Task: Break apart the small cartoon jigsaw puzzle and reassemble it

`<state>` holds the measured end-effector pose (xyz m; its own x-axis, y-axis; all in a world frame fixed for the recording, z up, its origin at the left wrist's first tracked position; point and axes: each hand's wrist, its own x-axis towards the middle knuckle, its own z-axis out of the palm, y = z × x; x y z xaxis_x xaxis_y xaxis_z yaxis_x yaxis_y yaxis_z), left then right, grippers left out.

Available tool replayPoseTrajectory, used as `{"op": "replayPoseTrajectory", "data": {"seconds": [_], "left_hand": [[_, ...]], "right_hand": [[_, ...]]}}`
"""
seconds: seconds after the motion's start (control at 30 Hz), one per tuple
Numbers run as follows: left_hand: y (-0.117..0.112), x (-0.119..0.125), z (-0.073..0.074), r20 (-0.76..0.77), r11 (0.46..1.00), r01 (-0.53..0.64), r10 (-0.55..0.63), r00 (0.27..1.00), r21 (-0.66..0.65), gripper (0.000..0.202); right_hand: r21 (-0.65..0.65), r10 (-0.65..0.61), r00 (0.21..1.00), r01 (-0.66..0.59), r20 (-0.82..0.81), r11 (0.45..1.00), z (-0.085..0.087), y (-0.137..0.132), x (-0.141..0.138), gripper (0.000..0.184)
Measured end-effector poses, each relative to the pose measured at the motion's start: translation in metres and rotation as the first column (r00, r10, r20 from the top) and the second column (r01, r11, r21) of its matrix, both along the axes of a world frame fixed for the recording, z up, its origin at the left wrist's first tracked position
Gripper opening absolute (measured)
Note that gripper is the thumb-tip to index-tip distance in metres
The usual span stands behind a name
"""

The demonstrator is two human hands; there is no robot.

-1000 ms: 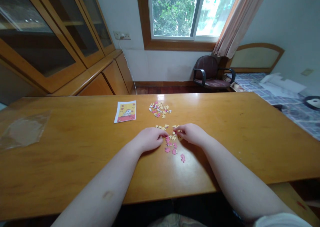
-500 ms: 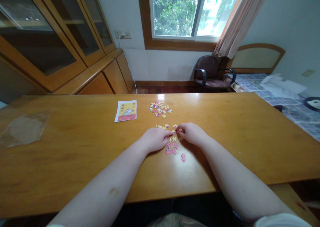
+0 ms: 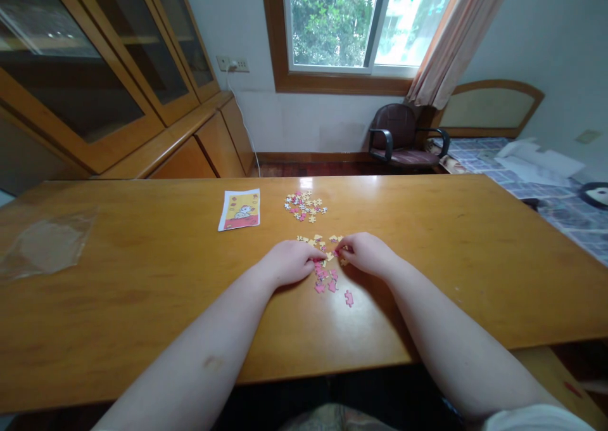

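My right hand point(image 3: 363, 252) is closed in a pinch around a small pink puzzle piece point(image 3: 336, 253), just above the table. Beside it, my left hand point(image 3: 292, 263) rests low with its index finger stretched out, the tip touching a yellow puzzle piece point(image 3: 329, 257); its thumb is apart from that finger. Pink puzzle pieces point(image 3: 320, 287) lie in a group just below the fingertips, and a single pink piece point(image 3: 349, 298) sits apart to the right. Yellow pieces point(image 3: 318, 238) form a loose row beyond the hands. My palms and fingers cover some pieces.
Farther back lies a pile of mixed loose pieces point(image 3: 304, 206). Left of it is a picture card point(image 3: 240, 210) with a white animal on yellow and pink. A clear plastic bag point(image 3: 45, 244) rests at the left of the wooden table point(image 3: 156, 291). A chair point(image 3: 403, 136) stands beyond.
My fingertips have drawn slightly apart. The right hand's pinched pink piece has shifted a little right, and a yellow piece now lies under my left index fingertip.
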<state>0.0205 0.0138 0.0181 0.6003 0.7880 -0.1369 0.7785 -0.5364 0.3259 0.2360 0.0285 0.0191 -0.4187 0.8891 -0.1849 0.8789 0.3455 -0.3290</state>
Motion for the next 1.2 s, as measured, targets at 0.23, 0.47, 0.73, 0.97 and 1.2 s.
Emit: {"op": "replayPoseTrajectory", "data": {"seconds": [0.23,0.47,0.73,0.97,1.2], "left_hand": [[0.002,-0.002,0.000,-0.029,0.994,-0.111,0.111,0.993,0.003,0.043],[0.002,-0.007,0.001,0.038,0.997,-0.038,0.036,0.999,0.060,0.036],[0.001,-0.009,0.003,0.026,0.995,0.093,-0.093,0.995,0.021,0.033],[0.002,-0.010,0.005,0.026,0.999,-0.019,0.018,0.999,0.037,0.033],[0.004,-0.013,0.003,0.022,0.998,-0.061,0.062,0.998,-0.014,0.035]], "right_hand": [[-0.058,0.070,0.997,-0.071,-0.013,0.996,0.010,-0.008,0.001,0.024],[-0.171,0.213,0.966,-0.237,-0.148,0.956,0.016,-0.016,-0.004,0.038],[-0.103,0.210,0.969,-0.224,-0.129,0.969,0.006,-0.012,-0.003,0.037],[-0.034,0.110,0.993,-0.112,-0.049,0.993,0.004,-0.008,-0.002,0.033],[0.007,-0.014,1.000,0.014,0.027,1.000,0.002,-0.003,0.000,0.030]]}}
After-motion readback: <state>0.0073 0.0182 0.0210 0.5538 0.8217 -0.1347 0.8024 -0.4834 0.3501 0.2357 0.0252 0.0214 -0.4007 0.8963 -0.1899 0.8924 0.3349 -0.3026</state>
